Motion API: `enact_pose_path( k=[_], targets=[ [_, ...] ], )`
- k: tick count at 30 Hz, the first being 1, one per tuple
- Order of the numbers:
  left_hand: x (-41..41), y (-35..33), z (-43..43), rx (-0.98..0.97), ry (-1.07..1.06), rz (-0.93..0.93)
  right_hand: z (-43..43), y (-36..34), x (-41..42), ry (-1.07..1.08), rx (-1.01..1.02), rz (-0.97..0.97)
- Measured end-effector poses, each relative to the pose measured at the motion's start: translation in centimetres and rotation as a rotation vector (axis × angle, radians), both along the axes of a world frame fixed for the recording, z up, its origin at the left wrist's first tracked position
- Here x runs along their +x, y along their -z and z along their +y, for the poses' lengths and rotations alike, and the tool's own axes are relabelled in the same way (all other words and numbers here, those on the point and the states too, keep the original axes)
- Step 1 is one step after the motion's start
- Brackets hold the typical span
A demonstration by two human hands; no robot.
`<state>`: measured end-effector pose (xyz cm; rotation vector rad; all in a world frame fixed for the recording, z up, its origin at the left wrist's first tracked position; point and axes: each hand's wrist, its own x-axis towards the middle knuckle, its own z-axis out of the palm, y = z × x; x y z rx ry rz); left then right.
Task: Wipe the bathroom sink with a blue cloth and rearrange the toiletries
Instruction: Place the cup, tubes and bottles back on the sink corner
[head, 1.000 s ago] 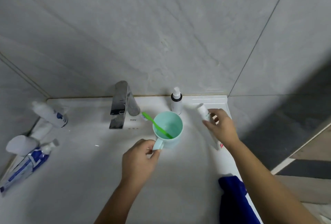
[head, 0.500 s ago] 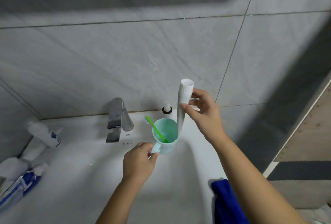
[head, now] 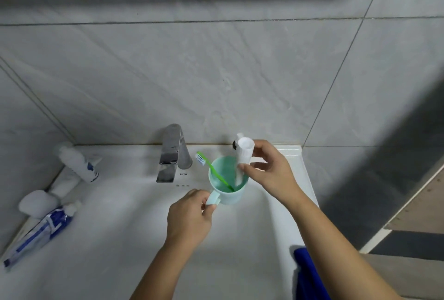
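Note:
A mint-green cup (head: pixel 228 197) stands on the white sink (head: pixel 115 223) just right of the chrome tap (head: pixel 173 152). A green toothbrush (head: pixel 216 172) leans inside it, bristles up to the left. My left hand (head: pixel 189 219) pinches the cup's handle. My right hand (head: pixel 270 174) holds a white tube (head: pixel 243 155) upright, cap up, with its lower end inside the cup. The blue cloth (head: pixel 308 275) hangs over the sink's right edge, near my right forearm.
On the left ledge lie a white bottle with a blue label (head: pixel 78 164), a white rounded lump (head: pixel 38 203) and a blue-and-white toothpaste tube (head: pixel 42 231). A small bottle (head: pixel 235 143) peeks out behind the white tube. Grey tiled walls close the back and left.
My right hand picked the white tube off the right ledge, raised it upright and lowered its end into the cup. My left hand stayed on the cup's handle.

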<state>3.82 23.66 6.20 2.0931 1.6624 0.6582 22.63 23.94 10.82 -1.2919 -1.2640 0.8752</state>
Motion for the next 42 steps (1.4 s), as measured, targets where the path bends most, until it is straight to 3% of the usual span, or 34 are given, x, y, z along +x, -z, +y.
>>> enact_pose_path(
  k=[9, 14, 18, 21, 25, 29, 42],
  targets=[
    [-3.2, -1.9, -1.2, 0.039, -0.122, -0.022, 0.6, -1.0, -4.0, -0.144, 0.042, -0.042],
    [-8.7, -3.4, -2.6, 0.069, -0.285, -0.056, 1.7, -2.6, -8.4, -0.308, 0.099, -0.180],
    [-13.9, -4.0, -4.1, 0.177, -0.388, -0.025, 2.5, -3.1, -12.9, -0.416, 0.114, -0.163],
    [-17.7, -3.6, -5.3, 0.144, -0.493, -0.028, 3.1, -2.7, -16.3, -0.489, 0.097, -0.138],
    [-22.5, -2.8, -6.5, -0.051, -0.726, -0.075, 4.1, -0.5, -21.1, -0.542, 0.076, -0.156],
    [-27.1, -1.8, -7.6, -0.095, -0.835, -0.050, 5.6, 3.2, -26.2, -0.566, 0.001, -0.221],
    [-35.8, 1.6, -7.8, -0.157, -0.869, -0.172, 14.0, 14.4, -38.3, -0.580, -0.159, -0.571]
  ],
)
